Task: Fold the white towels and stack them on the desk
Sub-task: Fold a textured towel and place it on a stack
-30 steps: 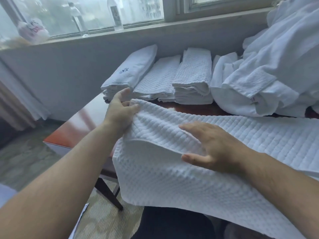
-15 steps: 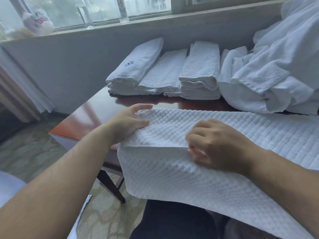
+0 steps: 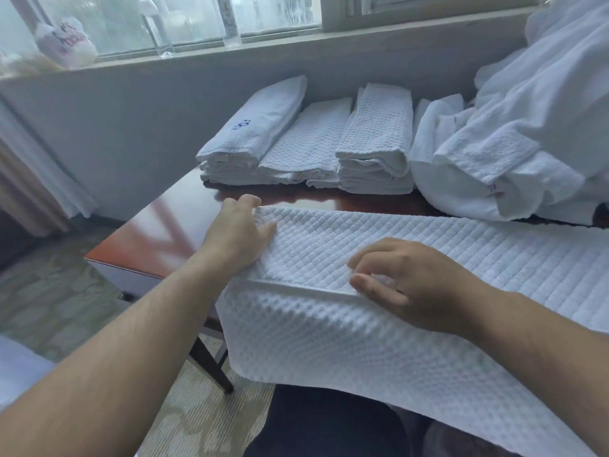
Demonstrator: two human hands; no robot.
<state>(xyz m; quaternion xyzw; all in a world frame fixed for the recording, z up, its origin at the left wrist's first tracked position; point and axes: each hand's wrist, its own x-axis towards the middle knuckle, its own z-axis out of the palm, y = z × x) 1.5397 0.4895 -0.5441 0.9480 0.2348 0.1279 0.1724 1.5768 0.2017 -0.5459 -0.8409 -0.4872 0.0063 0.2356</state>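
Since a second ago, the left hand (image 3: 242,234) has slid outward along the waffle-weave towel (image 3: 412,255) to its far left corner, and the right hand (image 3: 415,285) has drawn back from a flat press to the folded edge, its fingers (image 3: 365,258) now curled. The towel itself has settled flatter on the tabletop (image 3: 155,239).

That towel lies across the near edge of the tabletop, one layer doubled over on top and the rest hanging off toward the person's lap. The left hand rests on the towel's left end, fingers fairly straight and the thumb up at the far corner, most likely to pin the two layers so their corners stay matched. The right hand sits nearer the middle of the towel, fingers bent and apparently pinching the hemmed edge between thumb and fingertips, which would let it tug the edge straight against the hold at the corner.

Behind the towel, against the wall, the folded stacks (image 3: 306,146) stand side by side, ends facing the person, leaving bare wood between them and the towel for folding. Right of those stacks and behind the towel's right stretch, a loose heap of unfolded linen (image 3: 514,140) waits within reach.
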